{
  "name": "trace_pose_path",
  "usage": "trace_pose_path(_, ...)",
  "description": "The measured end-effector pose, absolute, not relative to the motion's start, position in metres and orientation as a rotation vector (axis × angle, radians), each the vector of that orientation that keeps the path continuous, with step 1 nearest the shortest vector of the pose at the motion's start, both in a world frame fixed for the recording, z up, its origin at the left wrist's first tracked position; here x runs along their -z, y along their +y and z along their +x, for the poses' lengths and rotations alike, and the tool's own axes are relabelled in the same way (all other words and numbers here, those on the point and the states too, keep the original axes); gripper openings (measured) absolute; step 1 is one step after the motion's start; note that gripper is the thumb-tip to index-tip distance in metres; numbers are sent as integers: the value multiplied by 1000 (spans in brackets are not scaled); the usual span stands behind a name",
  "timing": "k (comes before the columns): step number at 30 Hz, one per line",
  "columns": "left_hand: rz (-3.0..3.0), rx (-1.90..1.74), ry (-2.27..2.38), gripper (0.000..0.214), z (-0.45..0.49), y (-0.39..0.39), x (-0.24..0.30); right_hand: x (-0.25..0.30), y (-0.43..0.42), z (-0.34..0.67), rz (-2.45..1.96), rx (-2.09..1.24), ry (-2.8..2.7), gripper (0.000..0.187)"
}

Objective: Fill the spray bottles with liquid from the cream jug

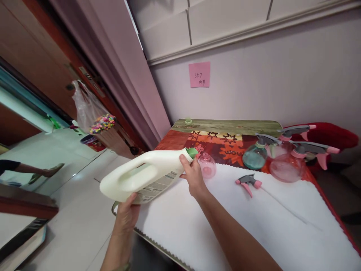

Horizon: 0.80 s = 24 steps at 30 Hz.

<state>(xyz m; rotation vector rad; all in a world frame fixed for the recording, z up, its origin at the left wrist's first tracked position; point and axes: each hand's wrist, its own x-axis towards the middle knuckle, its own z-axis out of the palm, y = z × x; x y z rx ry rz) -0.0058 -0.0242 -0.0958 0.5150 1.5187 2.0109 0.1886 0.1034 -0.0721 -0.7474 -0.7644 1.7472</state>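
Observation:
A large white detergent jug (135, 173) with a green pouring spout (192, 152) is held tilted, lying almost level in the air. Under its base end, my left hand (128, 209) is closed on it. My right hand (192, 171) grips the neck just behind the spout. Close beyond the right hand stands a small pink see-through bottle (208, 167) without a spray head, partly hidden by the hand. On the white cloth to the right lies a loose grey and pink spray head (249, 183) with a long thin tube.
Several spray bottles with heads on, including a teal one (255, 155) and a pink one (287, 167), stand at the table's right. A green ring-shaped cap (188, 121) lies at the back edge. A bag of coloured beads (102, 122) hangs on the door; another person's leg (42, 172) shows at left.

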Motion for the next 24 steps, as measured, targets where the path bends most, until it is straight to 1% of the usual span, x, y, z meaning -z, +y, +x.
trace_pose_path(4,601,-2033,1549,62,-6,-18,88,63,103,193,-797,-1789,-694,55)
trace_pose_path(9,762,-2095,1575,62,-1,-11,76,58,101,194,-727,-1812,-571,52)
trace_pose_path(19,834,-2177,1699,62,-3,-7,51,59,102,191,-676,-1873,-424,47)
trace_pose_path(24,864,-2146,1703,58,1,-4,43,55,103,193,-679,-1879,-385,44)
